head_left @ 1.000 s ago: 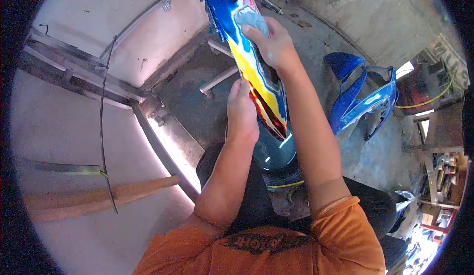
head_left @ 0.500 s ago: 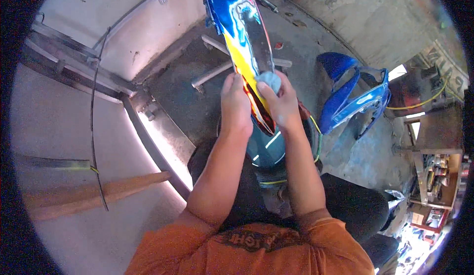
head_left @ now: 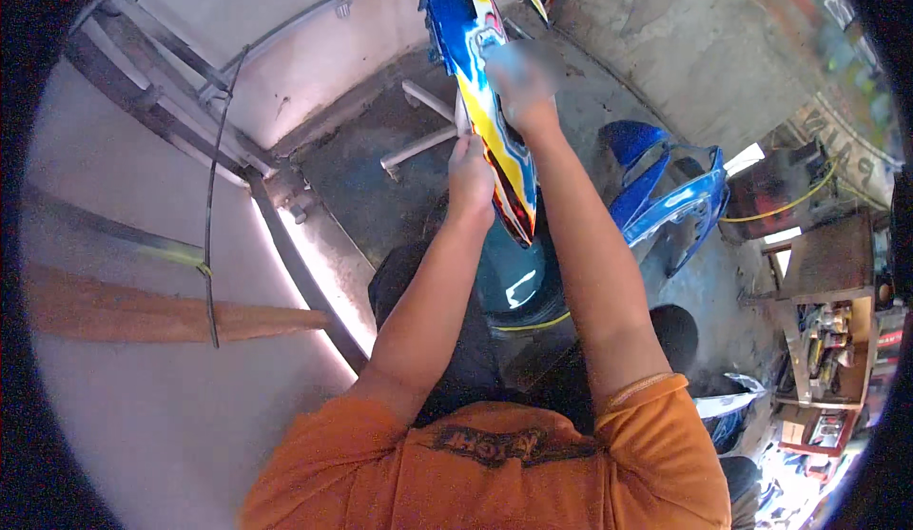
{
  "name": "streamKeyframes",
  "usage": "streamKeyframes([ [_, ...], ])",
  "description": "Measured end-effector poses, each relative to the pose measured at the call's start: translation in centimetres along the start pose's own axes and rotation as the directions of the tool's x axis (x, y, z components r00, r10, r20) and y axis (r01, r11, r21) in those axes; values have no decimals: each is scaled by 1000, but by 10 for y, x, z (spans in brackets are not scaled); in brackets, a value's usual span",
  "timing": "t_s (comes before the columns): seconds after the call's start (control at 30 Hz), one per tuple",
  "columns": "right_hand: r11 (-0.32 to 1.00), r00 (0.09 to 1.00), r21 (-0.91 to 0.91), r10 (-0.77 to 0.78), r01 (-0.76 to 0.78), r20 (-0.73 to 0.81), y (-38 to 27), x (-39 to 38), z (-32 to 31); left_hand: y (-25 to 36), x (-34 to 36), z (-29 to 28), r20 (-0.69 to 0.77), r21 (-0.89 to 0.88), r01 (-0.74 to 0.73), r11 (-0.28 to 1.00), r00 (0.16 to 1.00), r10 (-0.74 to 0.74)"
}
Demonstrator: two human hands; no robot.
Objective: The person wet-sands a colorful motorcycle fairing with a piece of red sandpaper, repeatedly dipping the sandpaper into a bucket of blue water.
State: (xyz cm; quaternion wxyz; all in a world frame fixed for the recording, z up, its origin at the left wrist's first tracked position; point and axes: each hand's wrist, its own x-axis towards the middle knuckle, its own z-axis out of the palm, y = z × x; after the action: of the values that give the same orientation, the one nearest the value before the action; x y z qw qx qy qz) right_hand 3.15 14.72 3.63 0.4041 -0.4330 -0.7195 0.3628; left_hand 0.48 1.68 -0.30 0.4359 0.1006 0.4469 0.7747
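A long glossy body panel (head_left: 480, 102), blue, yellow, white and red, slants away from me over a dark round tub (head_left: 504, 288). My left hand (head_left: 471, 183) grips its left edge near the close end, thumb on top. Farther up the panel, on its right side, is my right hand (head_left: 528, 102), smeared by motion. Under its fingers a light blue cloth (head_left: 507, 60) presses on the panel's surface. The close tip of the panel hangs above the tub.
Right of the tub, a blue motorcycle fairing (head_left: 680, 202) stands on the floor. Metal bars (head_left: 418, 148) lie beyond my left hand. A wooden shelf (head_left: 827, 349) with small items is at the right. A wall with a wooden beam (head_left: 190, 316) runs along the left.
My right hand has moved with the cloth from the panel's near part toward its far part. The left hand still holds the near edge. The whole view has shifted slightly.
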Motion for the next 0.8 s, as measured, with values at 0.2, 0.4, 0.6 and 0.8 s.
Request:
streamKeyframes([
  [0.2, 993, 954, 98, 27, -59, 297, 33, -25, -40, -1, -5, 10, 20, 7, -15, 1000, 1000, 15],
  [0.4, 922, 953, 336, 94, -193, 288, 41, -58, -27, -4, -4, 2, -17, 74, -43, 996, 999, 45],
  [0.6, 933, 949, 325, 52, -157, 311, 20, -18, -15, -10, 1, 2, -45, 118, -36, 992, 998, 41],
  [0.8, 954, 968, 275, 51, -119, 245, 5, -7, -8, -7, -3, 1, -19, 99, -30, 995, 999, 32],
])
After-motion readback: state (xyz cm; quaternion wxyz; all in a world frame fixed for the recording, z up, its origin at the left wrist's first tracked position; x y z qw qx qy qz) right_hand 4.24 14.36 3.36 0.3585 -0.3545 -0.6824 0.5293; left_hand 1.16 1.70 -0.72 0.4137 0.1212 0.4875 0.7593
